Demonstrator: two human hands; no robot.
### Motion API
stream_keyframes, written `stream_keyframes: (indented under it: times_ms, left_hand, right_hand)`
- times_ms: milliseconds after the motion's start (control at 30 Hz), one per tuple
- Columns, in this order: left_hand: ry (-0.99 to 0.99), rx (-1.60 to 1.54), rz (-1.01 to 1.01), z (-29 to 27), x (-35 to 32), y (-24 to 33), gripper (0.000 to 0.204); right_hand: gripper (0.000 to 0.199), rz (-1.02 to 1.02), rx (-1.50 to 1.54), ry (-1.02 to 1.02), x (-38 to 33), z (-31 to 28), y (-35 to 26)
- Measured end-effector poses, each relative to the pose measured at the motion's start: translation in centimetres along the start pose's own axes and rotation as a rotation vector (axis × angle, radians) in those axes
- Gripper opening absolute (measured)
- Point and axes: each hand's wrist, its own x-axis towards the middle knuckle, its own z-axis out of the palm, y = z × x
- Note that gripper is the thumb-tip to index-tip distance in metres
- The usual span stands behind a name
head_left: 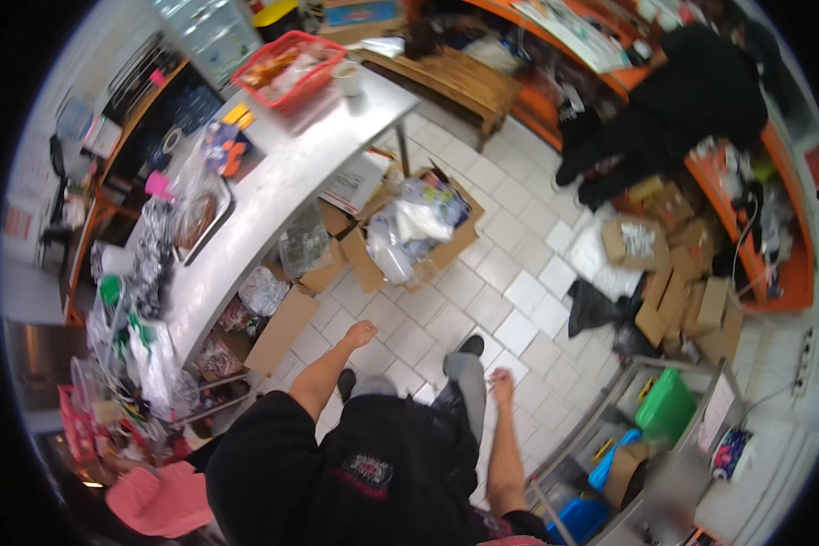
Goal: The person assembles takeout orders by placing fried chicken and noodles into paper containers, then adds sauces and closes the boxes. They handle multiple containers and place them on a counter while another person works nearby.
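My left hand [362, 334] hangs over the tiled floor in front of my body, its fingers curled in, with no object showing in it. It is nearest to an open cardboard box [284, 329] under the metal table's edge. My right hand [501, 384] hangs beside my right leg, its small, slightly blurred fingers bent together; I see nothing held there. Both hands are apart from everything around them. One of my dark shoes [471, 345] is set forward on the tiles. Ahead stands a cardboard box [465, 241] heaped with plastic bags [423, 218].
A long metal table [287, 191] on the left carries a red basket [294, 109] and a metal tray. A person in black [692, 96] bends by orange shelves at the far right. Cardboard boxes [687, 305] pile below. A wooden bench [464, 82] stands ahead; a pink-clad person [159, 500] is lower left.
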Motion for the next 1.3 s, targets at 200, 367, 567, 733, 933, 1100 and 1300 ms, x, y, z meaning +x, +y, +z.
stream_keyframes:
  times_ms: [200, 367, 567, 733, 933, 1100, 1300]
  left_hand:
    - [-0.291, -0.921, -0.334, 6.0, -4.3, 12.9, 0.078]
    - [-0.010, -0.778, -0.164, 3.2, 2.6, 20.4, 0.080]
    - [-0.019, -0.432, -0.076, 1.6, 17.6, 25.2, 0.055]
    - [0.428, -0.266, -0.038, -4.3, 27.3, 36.3, 0.054]
    - [0.569, -0.888, 0.394, -15.9, 23.4, 53.3, 0.040]
    - [0.888, -1.090, 0.316, -10.3, 21.7, 51.5, 0.037]
    - [0.784, -0.981, -0.899, 16.7, 16.2, 44.7, 0.053]
  right_hand:
    - [0.022, 0.254, 0.146, 0.110, 11.2, -17.1, -11.1]
    - [0.026, 0.210, 0.086, -0.003, 23.8, -18.2, -21.0]
    - [0.023, 0.147, -0.098, -0.290, 40.4, -9.1, -28.3]
    - [0.023, 0.171, -0.365, -0.755, 47.4, -2.6, -33.3]
    - [0.026, 0.008, -0.679, -1.378, 54.6, 0.0, -37.5]
    - [0.025, 0.174, -1.031, -1.429, 57.5, 1.9, -42.8]
    - [0.029, -0.109, -1.243, -1.702, 55.8, 4.6, -47.0]
